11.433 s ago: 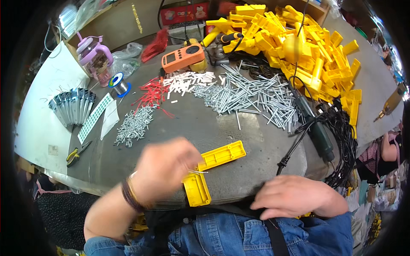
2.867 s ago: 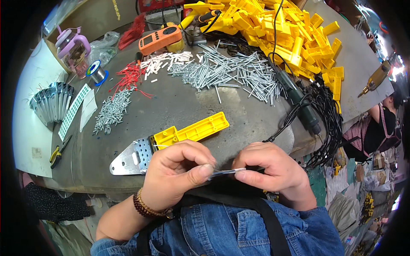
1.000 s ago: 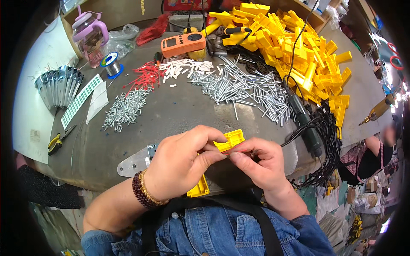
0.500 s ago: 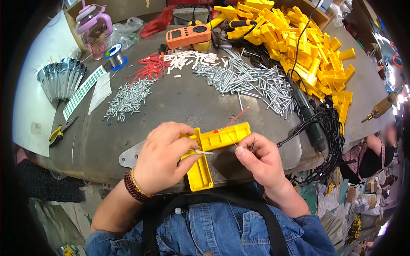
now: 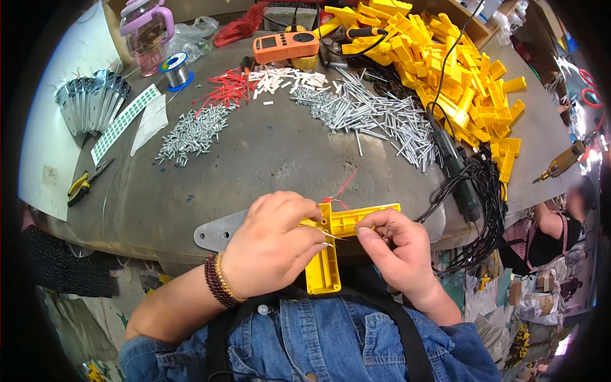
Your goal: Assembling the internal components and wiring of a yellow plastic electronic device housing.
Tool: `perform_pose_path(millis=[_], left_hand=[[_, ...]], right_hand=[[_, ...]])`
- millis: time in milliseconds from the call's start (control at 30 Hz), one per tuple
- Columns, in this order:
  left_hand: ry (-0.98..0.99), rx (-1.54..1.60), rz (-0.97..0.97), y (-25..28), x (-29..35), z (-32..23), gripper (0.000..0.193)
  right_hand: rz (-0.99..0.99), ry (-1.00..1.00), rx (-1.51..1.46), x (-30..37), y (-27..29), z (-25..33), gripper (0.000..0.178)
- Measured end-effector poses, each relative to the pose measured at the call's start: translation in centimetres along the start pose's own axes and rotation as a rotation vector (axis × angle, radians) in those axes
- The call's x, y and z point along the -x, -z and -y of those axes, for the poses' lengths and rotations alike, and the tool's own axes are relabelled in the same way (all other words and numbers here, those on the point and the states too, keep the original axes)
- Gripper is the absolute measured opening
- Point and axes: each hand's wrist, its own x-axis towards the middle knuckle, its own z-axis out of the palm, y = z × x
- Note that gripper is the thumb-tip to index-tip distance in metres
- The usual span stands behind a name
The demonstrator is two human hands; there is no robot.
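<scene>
My left hand [image 5: 272, 243], closed, grips a yellow T-shaped plastic housing [image 5: 323, 274] with its open ribbed inside facing up. Thin pale wire ends [image 5: 334, 236] stick out by its fingertips over the housing's middle. A red component with thin red leads [image 5: 347, 184] lies at the housing's far edge, near the junction. My right hand [image 5: 400, 251] is pinched beside the housing's right arm; whatever sits between its fingertips is too small to make out. Under my left hand, a grey metal plate with holes [image 5: 216, 233] reaches out to the left.
Piles of short screws [image 5: 194, 135], red parts [image 5: 226, 88], white sleeves [image 5: 286, 81] and long screws [image 5: 382, 118] cover the far table. Yellow housings [image 5: 445, 70] heap at far right, near an electric screwdriver [image 5: 459, 178]. Pliers [image 5: 86, 184], a solder spool [image 5: 175, 71] and an orange meter [image 5: 286, 46] lie around.
My left hand and the housing have moved right and slightly nearer. The red component has shifted from the housing's right arm to its far edge by the junction. More of the metal plate shows.
</scene>
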Motion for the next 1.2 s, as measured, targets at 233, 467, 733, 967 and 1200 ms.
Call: perform_pose_path(millis=[233,467,733,967,1200], left_hand=[[-0.117,-0.253,-0.051,1.5,-0.6,-1.6,0.014],[-0.08,-0.229,-0.09,1.1,-0.6,-1.1,0.013],[0.155,-0.049,-0.13,0.5,-0.5,-1.5,0.012],[0.218,0.071,-0.11,0.2,-0.5,-1.1,0.01],[0.215,0.108,-0.123,0.3,-0.6,-0.9,0.011]], right_hand=[[0.214,0.378,0.499,-1.4,-0.8,1.7,0.012],[0.244,0.25,0.388,-1.0,-0.4,2.5,0.013],[0.219,0.056,0.148,-1.2,0.0,2.2,0.007],[0.223,0.003,-0.091,-1.4,1.1,2.3,0.009],[0.251,-0.15,-0.093,-0.9,0.0,1.7,0.023]])
